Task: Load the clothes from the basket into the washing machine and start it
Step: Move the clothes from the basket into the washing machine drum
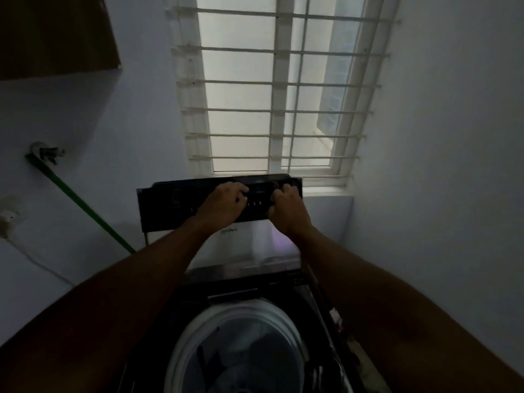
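Note:
The top-loading washing machine (295, 282) stands below me with its dark lid (167, 202) raised upright under the window. My left hand (224, 204) grips the lid's upper part near the middle, fingers curled over it. My right hand (286, 207) grips the same lid toward its right end. Below, the round drum (198, 336) lies uncovered, with a white rim and a pale agitator plate at the bottom. I see no clothes in the drum in this dim light. No basket is in view.
A barred window (278, 86) fills the wall behind the machine. On the left wall are a tap (46, 153) with a green hose (85, 205), a socket (8, 219) and a brown cabinet (54, 32). A white wall closes in on the right.

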Tool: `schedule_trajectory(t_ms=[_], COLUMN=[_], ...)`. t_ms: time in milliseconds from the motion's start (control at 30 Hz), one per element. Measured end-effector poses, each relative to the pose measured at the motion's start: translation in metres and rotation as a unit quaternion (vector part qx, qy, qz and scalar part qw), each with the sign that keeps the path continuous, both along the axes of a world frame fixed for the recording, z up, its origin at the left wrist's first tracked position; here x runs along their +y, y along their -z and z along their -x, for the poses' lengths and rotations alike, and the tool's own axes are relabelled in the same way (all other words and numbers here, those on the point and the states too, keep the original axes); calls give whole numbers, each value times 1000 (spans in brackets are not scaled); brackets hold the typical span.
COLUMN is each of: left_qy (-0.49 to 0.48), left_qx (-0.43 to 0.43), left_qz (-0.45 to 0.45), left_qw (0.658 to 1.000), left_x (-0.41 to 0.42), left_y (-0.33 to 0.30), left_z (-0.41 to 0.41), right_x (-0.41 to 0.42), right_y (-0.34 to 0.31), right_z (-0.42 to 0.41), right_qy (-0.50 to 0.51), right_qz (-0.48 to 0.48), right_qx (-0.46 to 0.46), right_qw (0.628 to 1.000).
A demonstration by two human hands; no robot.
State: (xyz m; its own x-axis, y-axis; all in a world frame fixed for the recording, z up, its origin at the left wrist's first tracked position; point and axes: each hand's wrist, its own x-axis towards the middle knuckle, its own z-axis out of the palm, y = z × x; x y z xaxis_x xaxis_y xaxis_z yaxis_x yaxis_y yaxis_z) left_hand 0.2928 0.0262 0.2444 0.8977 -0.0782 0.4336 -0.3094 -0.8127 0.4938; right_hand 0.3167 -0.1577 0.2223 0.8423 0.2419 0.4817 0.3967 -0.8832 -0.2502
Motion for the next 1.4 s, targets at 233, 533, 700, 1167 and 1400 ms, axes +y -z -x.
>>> schedule_trajectory(t_ms=[233, 533, 700, 1167, 1400], left_qy=[80, 194, 249, 299, 250], left_qx=[77, 178, 225, 331, 417], left_qz=[25, 15, -15, -77, -175], left_qw=[994, 965, 942, 892, 856], left_x=[-72, -161, -195, -301, -349], left_y=[41, 115, 149, 224, 286], left_z=[48, 115, 135, 95, 42], right_x=[-73, -153, -188, -282, -324], right_y=[30, 97, 127, 227, 271], right_z=[65, 156, 187, 166, 122], right_qy=[77, 182, 217, 250, 245], right_qz=[-23, -43, -54, -137, -140], right_qx=[74, 191, 223, 335, 420], right_qw=[994, 964, 949, 898, 862])
